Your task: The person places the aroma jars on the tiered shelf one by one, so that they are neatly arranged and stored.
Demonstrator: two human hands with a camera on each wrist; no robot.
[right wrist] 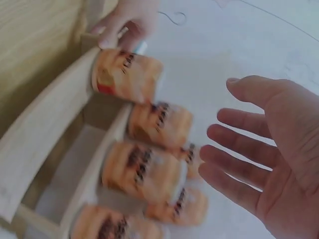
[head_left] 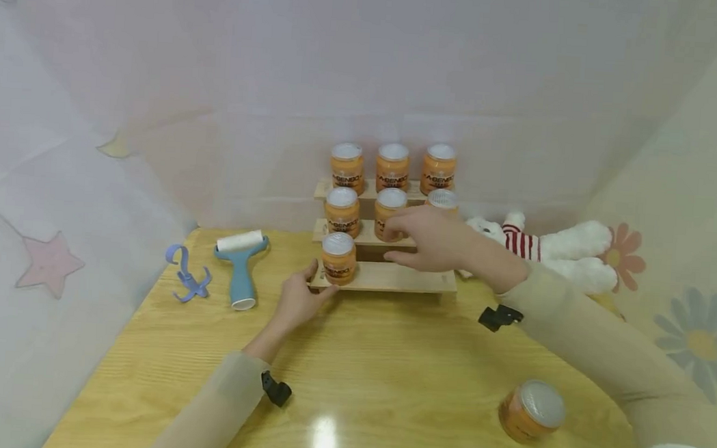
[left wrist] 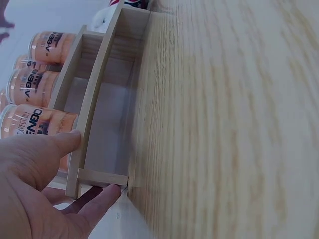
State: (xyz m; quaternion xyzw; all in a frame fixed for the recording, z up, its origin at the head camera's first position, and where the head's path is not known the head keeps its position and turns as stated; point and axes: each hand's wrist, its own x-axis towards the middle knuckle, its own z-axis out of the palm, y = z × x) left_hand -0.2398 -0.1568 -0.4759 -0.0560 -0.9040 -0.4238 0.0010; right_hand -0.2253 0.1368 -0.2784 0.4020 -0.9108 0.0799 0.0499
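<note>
A three-step wooden shelf (head_left: pixel 398 278) stands against the back of the table. My left hand (head_left: pixel 297 300) holds its lower left end; in the left wrist view the thumb lies on the front board's edge and the fingers reach round the end. Beside that thumb, one orange can (head_left: pixel 338 262) with a silvery lid stands on the lowest step. My right hand (head_left: pixel 436 240) hovers over the shelf's right side, in front of the middle-row cans (head_left: pixel 342 216). In the right wrist view its fingers (right wrist: pixel 244 144) are spread and hold nothing. The top step carries three more cans (head_left: pixel 392 171).
Another orange can (head_left: pixel 528 416) stands near the front right of the table. At left lie a blue-handled roller (head_left: pixel 242 278) and a purple hook-like piece (head_left: pixel 189 279). A white plush toy (head_left: pixel 573 247) with red stripes lies to the shelf's right. Cloth hangs behind and at both sides.
</note>
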